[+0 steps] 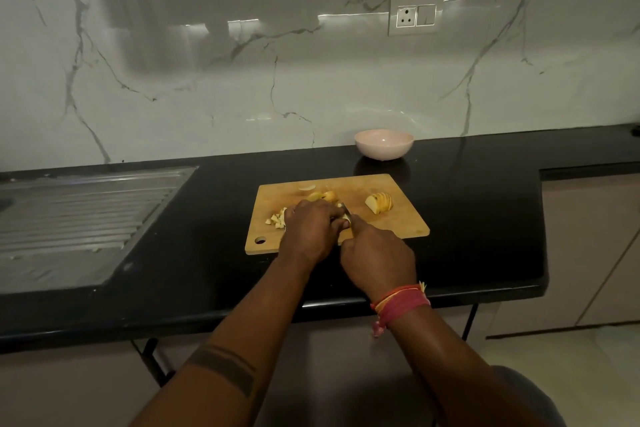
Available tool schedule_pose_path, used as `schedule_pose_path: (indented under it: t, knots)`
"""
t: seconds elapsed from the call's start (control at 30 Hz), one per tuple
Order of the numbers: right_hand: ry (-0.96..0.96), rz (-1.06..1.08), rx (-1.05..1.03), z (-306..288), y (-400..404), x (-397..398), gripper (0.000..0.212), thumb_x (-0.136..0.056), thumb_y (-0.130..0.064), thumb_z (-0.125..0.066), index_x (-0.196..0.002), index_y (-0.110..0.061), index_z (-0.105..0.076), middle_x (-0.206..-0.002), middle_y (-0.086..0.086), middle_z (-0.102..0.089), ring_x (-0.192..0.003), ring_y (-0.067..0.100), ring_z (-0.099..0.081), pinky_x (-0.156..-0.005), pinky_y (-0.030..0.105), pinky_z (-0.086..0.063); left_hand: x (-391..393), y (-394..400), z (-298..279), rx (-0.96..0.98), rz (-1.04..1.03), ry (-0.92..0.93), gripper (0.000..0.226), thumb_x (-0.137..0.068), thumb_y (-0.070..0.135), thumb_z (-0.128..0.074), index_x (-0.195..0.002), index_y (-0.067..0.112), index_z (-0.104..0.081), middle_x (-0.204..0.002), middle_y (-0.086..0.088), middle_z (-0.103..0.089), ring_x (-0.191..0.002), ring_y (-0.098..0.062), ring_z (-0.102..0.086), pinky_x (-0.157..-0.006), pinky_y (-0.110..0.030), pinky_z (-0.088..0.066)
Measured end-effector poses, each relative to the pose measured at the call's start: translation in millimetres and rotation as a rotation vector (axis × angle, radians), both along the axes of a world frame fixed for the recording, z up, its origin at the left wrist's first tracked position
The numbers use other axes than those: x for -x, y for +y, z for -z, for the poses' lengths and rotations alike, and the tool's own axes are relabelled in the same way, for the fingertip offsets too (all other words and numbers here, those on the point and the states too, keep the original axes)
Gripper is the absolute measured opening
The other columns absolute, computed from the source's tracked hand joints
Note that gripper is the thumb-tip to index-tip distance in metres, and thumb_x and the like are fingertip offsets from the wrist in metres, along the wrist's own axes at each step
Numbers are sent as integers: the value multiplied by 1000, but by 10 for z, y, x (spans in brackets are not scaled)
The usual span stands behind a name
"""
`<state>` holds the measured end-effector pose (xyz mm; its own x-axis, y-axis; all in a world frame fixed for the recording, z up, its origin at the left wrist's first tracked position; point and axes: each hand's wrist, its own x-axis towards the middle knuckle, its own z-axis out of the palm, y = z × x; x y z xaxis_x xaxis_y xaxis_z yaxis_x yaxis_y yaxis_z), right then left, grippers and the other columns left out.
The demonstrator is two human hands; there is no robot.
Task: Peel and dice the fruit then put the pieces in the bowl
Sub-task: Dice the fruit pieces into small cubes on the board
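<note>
Fruit lies in several lots on a wooden cutting board (pixel 398 222), which sits on a black countertop (pixel 485 218) backed by a veined marble wall (pixel 242 62). At the left end of the countertop is a ribbed steel drainboard (pixel 79 215). A pale pink bowl (pixel 383 143) stands beyond the board's far edge, well apart from both hands, and nothing can be seen inside it from this angle.

On the board, the left hand (pixel 308 230) rests knuckles up near the middle, its fingers curled down over the piece of fruit being cut, which is almost wholly hidden beneath them. The right hand (pixel 375 255) is just beside it, nearer the board's front edge, fingers wrapped round the handle of a knife (pixel 347 213); the blade slants away from it and meets the left hand's fingertips.

A sliced wedge (pixel 380 203) with yellow skin lies to the right of both hands, apart from them. Another chunk (pixel 325 196) sits just beyond the left hand's knuckles. A small heap of diced pieces (pixel 276 218) lies at the left hand's outer side, touching or nearly touching it. A thin pale scrap (pixel 307 187) lies near the far edge. Red and orange threads (pixel 401 303) circle the right wrist.
</note>
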<state>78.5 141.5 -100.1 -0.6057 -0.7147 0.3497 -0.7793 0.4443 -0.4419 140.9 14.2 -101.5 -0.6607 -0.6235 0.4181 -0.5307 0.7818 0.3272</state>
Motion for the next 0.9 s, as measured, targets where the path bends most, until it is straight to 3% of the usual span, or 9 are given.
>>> schedule_pose_path:
  t: [0.2, 0.33, 0.53, 0.8, 0.9]
  knots:
    - [0, -24, -25, -42, -147, 37, 42, -99, -33, -42, -140, -30, -48, -82, -2, -61, -70, 19, -55, -60, 31, -41, -4, -27, 23, 14, 14, 41, 22, -97, 38, -63, -116, 38, -73, -120, 10, -72, -114, -21, -59, -101, -46, -38]
    - [27, -57, -68, -35, -59, 33, 50, -98, -32, -44, -148, -28, -40, -82, 0, -60, -76, 21, -61, -61, 31, -39, 10, 1, 14, 46, -14, 15, 22, -98, 40, -61, -116, 39, -73, -119, 12, -72, -113, -22, -57, -100, -44, -37]
    - [68, -60, -119, -1, 281, -55, 58, -98, -31, -45, -154, -26, -32, -79, -4, -51, -68, 15, -49, -57, 30, -35, -8, 18, 5, 45, -49, -31, 24, -99, 46, -58, -117, 39, -73, -124, 13, -69, -116, -22, -51, -97, -42, -31]
    - [4, -82, -31, 5, 398, -41, 56, -97, -31, -44, -152, -30, -37, -76, -6, -59, -66, 11, -56, -53, 29, -42, -33, 31, -14, -18, -66, 22, 23, -95, 47, -64, -112, 38, -75, -120, 14, -69, -112, -19, -52, -92, -40, -32]
    - [-19, -89, 6, -2, 399, -25, 56, -97, -31, -44, -153, -32, -38, -73, -8, -55, -61, 7, -52, -49, 25, -35, -32, 34, -15, -33, -66, 36, 21, -95, 45, -65, -110, 36, -76, -117, 15, -71, -111, -19, -52, -94, -41, -33]
